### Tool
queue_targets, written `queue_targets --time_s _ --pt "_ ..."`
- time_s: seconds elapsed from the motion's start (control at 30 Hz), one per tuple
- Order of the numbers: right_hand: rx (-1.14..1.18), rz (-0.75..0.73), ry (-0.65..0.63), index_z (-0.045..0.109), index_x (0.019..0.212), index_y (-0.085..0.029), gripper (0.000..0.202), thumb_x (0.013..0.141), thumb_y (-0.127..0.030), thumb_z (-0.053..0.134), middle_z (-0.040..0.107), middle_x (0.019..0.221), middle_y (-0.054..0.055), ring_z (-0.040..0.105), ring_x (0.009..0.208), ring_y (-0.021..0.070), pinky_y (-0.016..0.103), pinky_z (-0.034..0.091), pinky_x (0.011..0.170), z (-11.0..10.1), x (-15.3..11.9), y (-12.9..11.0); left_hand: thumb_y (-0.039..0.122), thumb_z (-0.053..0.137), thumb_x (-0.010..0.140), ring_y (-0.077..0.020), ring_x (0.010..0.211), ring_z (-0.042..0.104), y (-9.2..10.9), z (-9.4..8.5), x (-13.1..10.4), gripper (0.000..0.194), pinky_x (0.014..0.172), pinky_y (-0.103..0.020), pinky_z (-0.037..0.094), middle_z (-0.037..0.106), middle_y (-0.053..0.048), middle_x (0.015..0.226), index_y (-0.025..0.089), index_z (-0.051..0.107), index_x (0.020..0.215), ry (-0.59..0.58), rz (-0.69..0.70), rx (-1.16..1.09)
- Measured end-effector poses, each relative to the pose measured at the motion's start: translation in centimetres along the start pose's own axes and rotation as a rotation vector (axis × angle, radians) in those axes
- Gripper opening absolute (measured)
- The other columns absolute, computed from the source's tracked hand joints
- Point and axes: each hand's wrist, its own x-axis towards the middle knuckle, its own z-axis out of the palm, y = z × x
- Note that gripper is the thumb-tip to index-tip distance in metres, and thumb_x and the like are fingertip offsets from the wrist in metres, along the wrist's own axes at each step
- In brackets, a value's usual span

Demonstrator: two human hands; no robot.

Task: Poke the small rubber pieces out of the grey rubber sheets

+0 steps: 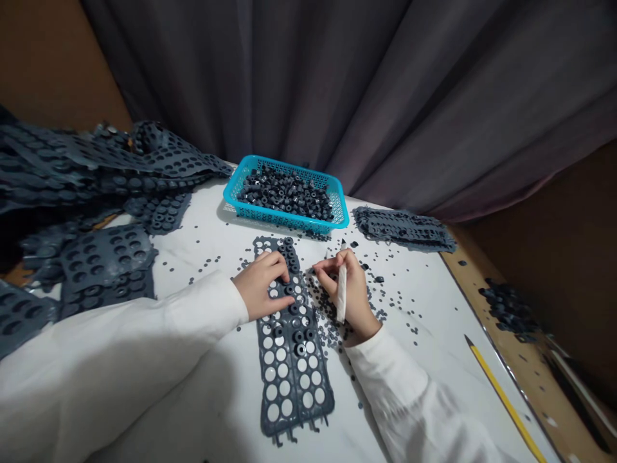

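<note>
A dark grey rubber sheet with rows of round holes lies on the white tabletop, several small ringed rubber plugs still seated in it. My left hand rests on its upper part, thumb and forefinger spread around some plugs. Just right of the sheet, my right hand is closed around a slim white-wrapped stick with a dark point at its upper end. Whether the right fingertips also pinch a small plug, I cannot make out. Small dark discs lie scattered beneath and around this hand.
Beyond the hands stands a blue plastic basket holding many dark rubber plugs. Stacked punched sheets lie to its right, and larger sheets pile up at left. A yellow pencil and a heap of dark pieces are at right.
</note>
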Motion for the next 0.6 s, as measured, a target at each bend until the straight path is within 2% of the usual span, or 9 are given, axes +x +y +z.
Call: queue_targets --time_s 0.23,0.4,0.47,0.6 --pt "-0.003 0.024 -0.004 0.029 0.078 -0.024 0.035 0.067 -0.016 0.061 0.064 0.072 -0.002 0.06 0.063 0.0144 0.027 0.046 0.062 -0.7 0.1 -0.4 0.032 0.067 0.068 -0.0218 0.087 0.046 0.0 0.0 0.0 0.023 0.077 -0.035 0.042 0.05 -0.004 0.091 0.018 0.052 0.079 -0.004 0.001 0.014" --pt "0.17 0.135 0.007 0.029 0.075 -0.024 0.037 0.064 -0.017 0.064 0.064 0.068 -0.002 0.061 0.062 0.0149 0.026 0.046 0.061 -1.6 0.4 -1.8 0.031 0.067 0.068 -0.0226 0.088 0.047 0.0 0.0 -0.1 0.023 0.077 -0.036 0.042 0.051 -0.005 0.093 0.018 0.052 0.081 0.005 0.012 0.016" --pt "0.271 0.22 -0.009 0.032 0.075 -0.024 0.035 0.063 -0.018 0.065 0.066 0.07 -0.001 0.062 0.065 0.0157 0.027 0.047 0.063 -1.7 0.2 -2.6 0.029 0.067 0.067 -0.0231 0.091 0.048 0.1 -0.1 0.0 0.027 0.08 -0.037 0.042 0.052 -0.006 0.095 0.018 0.054 0.088 0.045 0.039 0.005" --pt "0.499 0.419 -0.099 0.035 0.075 -0.023 0.035 0.063 -0.017 0.068 0.065 0.069 -0.002 0.059 0.061 0.0134 0.028 0.047 0.065 -0.9 -0.7 -4.5 0.028 0.067 0.07 -0.022 0.094 0.051 1.0 -0.6 0.0 0.036 0.083 -0.037 0.042 0.057 -0.005 0.098 0.02 0.056 0.102 0.201 0.126 -0.056"
